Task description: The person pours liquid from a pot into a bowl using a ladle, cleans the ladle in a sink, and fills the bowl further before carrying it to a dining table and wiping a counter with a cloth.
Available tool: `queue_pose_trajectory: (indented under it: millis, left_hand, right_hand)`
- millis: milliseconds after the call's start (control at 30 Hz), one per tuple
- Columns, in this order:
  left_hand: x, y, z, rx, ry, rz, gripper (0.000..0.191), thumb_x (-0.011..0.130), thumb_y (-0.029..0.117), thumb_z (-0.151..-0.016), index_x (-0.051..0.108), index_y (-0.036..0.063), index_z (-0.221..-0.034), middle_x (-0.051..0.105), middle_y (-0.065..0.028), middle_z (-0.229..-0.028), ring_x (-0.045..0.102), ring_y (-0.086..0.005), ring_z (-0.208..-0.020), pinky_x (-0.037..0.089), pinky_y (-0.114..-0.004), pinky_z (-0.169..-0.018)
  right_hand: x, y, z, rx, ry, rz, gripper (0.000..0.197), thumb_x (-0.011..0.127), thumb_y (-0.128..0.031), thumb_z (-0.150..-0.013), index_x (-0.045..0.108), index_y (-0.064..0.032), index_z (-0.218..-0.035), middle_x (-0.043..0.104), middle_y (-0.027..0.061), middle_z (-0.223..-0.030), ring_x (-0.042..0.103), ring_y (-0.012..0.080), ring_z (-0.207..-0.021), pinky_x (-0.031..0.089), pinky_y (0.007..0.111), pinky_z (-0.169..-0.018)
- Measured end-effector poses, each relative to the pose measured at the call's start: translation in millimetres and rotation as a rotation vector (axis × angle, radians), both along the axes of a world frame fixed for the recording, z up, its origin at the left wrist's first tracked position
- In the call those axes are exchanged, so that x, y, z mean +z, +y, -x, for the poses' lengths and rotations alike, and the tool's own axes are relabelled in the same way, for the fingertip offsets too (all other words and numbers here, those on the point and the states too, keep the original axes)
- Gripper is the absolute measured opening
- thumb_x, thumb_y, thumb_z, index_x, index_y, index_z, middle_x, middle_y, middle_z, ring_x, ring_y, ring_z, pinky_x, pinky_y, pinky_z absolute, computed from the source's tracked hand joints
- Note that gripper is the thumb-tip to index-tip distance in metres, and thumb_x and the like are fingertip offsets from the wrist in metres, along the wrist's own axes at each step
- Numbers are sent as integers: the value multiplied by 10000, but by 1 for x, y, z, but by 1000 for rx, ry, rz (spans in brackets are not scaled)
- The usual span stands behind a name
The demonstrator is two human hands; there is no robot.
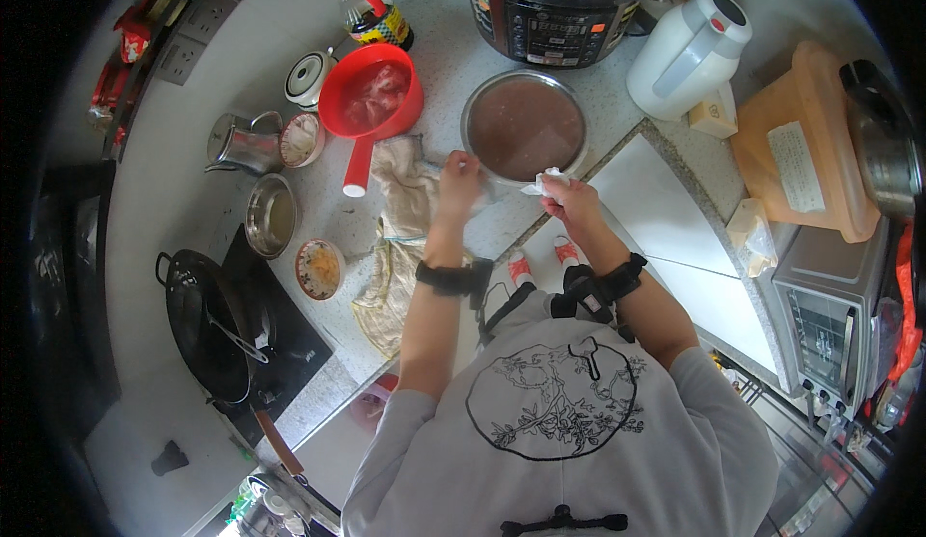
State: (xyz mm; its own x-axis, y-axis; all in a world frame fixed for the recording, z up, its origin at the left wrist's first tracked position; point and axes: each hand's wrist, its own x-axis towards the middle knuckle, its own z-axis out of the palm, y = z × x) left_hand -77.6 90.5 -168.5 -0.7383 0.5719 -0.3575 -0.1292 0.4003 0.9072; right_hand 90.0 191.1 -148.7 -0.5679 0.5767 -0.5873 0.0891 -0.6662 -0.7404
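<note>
A wad of white tissue or paper (547,181) is pinched in my right hand (571,201), at the near rim of a round metal bowl (471,148) filled with brownish-red liquid. My left hand (459,179) is blurred, its fingers curled, just left of that bowl; whether it holds anything cannot be told. Beige cloths (401,197) lie on the counter beside my left hand. Further left stands a red plastic ladle-like container (371,92) with pieces of raw meat in reddish water, its handle pointing towards me.
A black electric pressure cooker (557,31) and a white thermal jug (687,56) stand behind. Small bowls (319,269), a metal pitcher (246,143) and a soy sauce bottle (376,16) are at left. A black wok (206,320) sits on the hob; a toaster oven (825,320) is at right.
</note>
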Motion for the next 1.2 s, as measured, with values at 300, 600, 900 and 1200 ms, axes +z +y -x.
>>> queue_pose_trajectory:
  millis: [300,600,900,1200]
  left_hand:
    - [7,-1,-1,16,-67,-7,90,477,160,-833,456,79,-866,499,-17,-673,480,-87,-554,369,-232,-437]
    - [13,-10,-33,152,-33,-81,189,493,232,-833,535,49,-858,570,-53,-674,459,-72,-495,394,-203,-451]
    - [12,-13,-83,157,-286,-243,240,493,254,-836,579,33,-868,592,-39,-754,488,-75,-553,417,-197,-534]
    - [14,4,-96,305,-361,-305,129,534,198,-812,534,96,-732,480,41,-625,394,-34,-512,333,-177,-471]
  right_hand:
    - [-6,29,-14,56,-13,-59,264,653,-211,-689,583,14,-807,562,35,-700,494,83,-537,415,189,-502]
    - [-11,36,-15,128,63,-36,225,647,-202,-698,582,-6,-787,552,22,-682,485,74,-539,398,189,-503]
    - [3,16,-9,133,77,23,198,644,-204,-714,569,-27,-755,547,7,-682,491,68,-565,394,194,-506]
    - [2,3,-1,151,63,82,198,639,-210,-733,568,-44,-814,564,-4,-737,501,61,-603,398,182,-549]
